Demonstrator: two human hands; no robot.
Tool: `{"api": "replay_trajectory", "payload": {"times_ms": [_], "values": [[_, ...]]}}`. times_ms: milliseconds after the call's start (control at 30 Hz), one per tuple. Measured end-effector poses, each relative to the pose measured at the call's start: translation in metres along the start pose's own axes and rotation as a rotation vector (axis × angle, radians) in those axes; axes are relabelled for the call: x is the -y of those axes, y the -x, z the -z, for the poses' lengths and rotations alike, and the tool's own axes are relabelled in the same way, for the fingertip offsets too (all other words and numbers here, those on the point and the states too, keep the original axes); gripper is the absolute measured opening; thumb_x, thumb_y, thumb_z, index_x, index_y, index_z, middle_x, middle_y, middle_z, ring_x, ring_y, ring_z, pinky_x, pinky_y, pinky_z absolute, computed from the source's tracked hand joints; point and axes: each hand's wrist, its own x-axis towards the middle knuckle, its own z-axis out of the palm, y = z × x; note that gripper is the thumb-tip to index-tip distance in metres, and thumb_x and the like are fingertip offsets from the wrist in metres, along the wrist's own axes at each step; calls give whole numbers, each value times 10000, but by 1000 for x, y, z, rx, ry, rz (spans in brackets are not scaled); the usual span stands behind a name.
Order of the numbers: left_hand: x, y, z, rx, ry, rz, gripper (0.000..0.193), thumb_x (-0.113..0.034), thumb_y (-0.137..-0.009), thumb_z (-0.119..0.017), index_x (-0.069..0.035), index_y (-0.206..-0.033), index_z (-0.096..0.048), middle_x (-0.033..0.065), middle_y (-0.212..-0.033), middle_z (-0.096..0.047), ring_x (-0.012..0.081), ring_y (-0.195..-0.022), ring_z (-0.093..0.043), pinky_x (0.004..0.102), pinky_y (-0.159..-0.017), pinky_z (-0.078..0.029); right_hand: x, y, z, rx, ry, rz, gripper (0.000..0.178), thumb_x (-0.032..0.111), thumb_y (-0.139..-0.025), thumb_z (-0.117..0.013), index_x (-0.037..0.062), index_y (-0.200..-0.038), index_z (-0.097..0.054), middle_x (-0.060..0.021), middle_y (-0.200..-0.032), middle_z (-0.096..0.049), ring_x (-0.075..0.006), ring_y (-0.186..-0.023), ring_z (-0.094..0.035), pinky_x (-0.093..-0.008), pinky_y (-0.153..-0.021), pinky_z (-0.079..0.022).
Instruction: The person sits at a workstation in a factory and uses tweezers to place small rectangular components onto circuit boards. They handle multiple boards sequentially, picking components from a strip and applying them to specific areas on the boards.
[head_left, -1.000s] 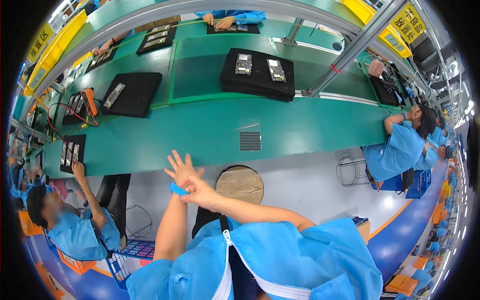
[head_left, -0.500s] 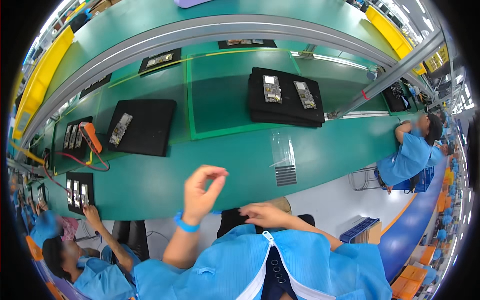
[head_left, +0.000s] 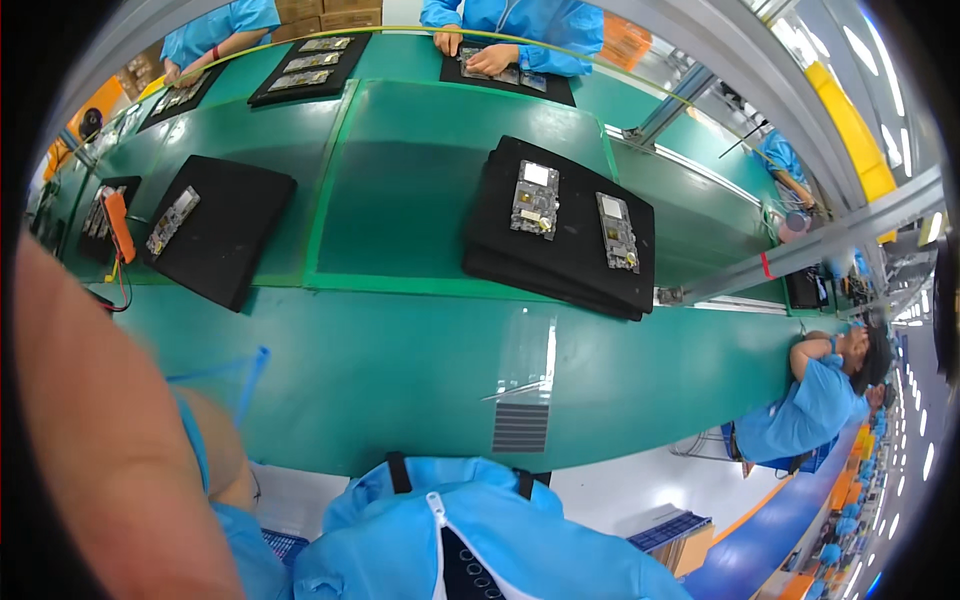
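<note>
My left hand (head_left: 110,430) is raised very near the camera at the lower left, large and smeared, so its fingers cannot be made out. A blue wrist band (head_left: 196,440) circles that wrist, with a loose blue tail beside it. Whether the hand holds anything is hidden. My right hand is out of sight. On the green bench ahead lies a stack of black foam pads (head_left: 575,265) bearing two circuit boards, one on the left (head_left: 535,200) and one on the right (head_left: 617,232). Farther left, another black pad (head_left: 235,230) carries a single circuit board (head_left: 173,222).
A clear plastic strip with a dark striped patch (head_left: 520,428) lies near the bench's front edge. An orange meter (head_left: 118,226) stands at left. Metal rails (head_left: 820,245) frame the right. Across the bench, a person's hands (head_left: 490,60) touch boards; another person (head_left: 800,390) sits at right.
My left hand has come up toward the camera at the lower left. My right hand has left the view. The view has shifted, bringing people across the bench into sight.
</note>
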Motion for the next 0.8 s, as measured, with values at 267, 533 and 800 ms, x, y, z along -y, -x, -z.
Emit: {"api": "replay_trajectory", "payload": {"times_ms": [267, 533, 800], "values": [[-22, -33, -56, 163, 7, 39, 479, -241, -821, -558, 12, -1220, -476, 194, -1088, -593, 309, -1013, -537, 420, -887, -423, 18, -46, 30, 173, 75, 76, 436, 402, -757, -725, 42, -976, -613, -128, -919, -645, -242, -849, -630, -366, -777, -500], [-52, -45, -84, 134, -31, -19, 484, -282, -864, -497, 26, -1238, -473, 199, -1132, -577, 307, -1049, -534, 409, -898, -425, 18, -94, 30, 231, 159, 179, 513, 453, -741, -725, 44, -1030, -615, -141, -988, -647, -264, -907, -631, -379, -812, -495], [-137, -17, -76, 23, 144, -36, 504, -324, -908, -435, 39, -1256, -469, 203, -1176, -560, 304, -1085, -530, 399, -909, -428, -4, -139, 101, 259, 449, 420, 592, 504, -726, -726, 45, -1084, -616, -154, -1057, -649, -285, -965, -632, -391, -847, -491]]}}
